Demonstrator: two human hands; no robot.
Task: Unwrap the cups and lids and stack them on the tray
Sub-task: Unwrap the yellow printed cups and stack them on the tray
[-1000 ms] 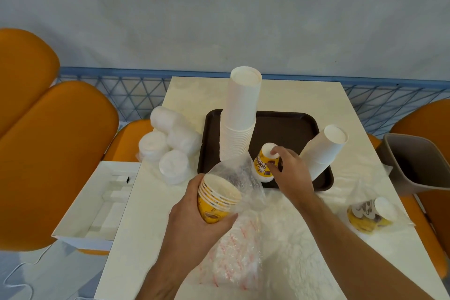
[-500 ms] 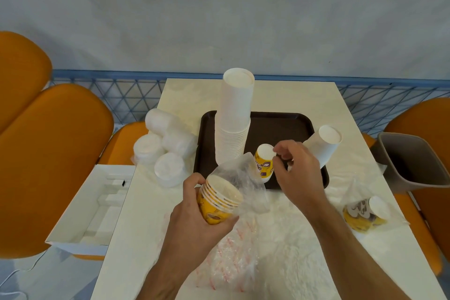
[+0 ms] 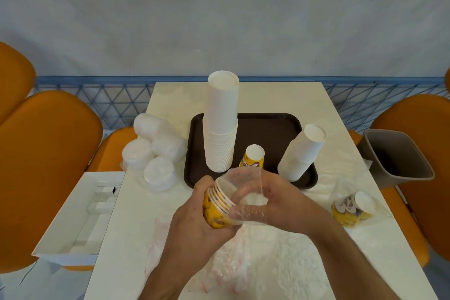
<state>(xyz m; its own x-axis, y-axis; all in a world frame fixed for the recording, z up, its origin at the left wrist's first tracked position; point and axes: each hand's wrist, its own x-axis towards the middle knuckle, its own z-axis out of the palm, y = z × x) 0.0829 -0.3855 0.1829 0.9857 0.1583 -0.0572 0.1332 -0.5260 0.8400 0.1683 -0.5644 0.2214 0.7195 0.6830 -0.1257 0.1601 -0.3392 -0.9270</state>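
We had the left hand [image 3: 194,221] gripping a nested stack of yellow paper cups [image 3: 216,207], rims ridged, inside a crinkly clear plastic bag [image 3: 243,192]. Right hand [image 3: 275,202] grip was pinching the bag film at the cup mouths. On the dark rectangular tray [image 3: 267,126]: one tall stack of white cups [image 3: 221,124], one shorter leaning white stack [image 3: 302,153], one inverted yellow cup [image 3: 253,157]. Three wrapped sleeves of white lids [image 3: 155,148] lay on the pale surface [image 3: 280,95] left of the tray; one bagged yellow cup bundle [image 3: 350,207] lay right
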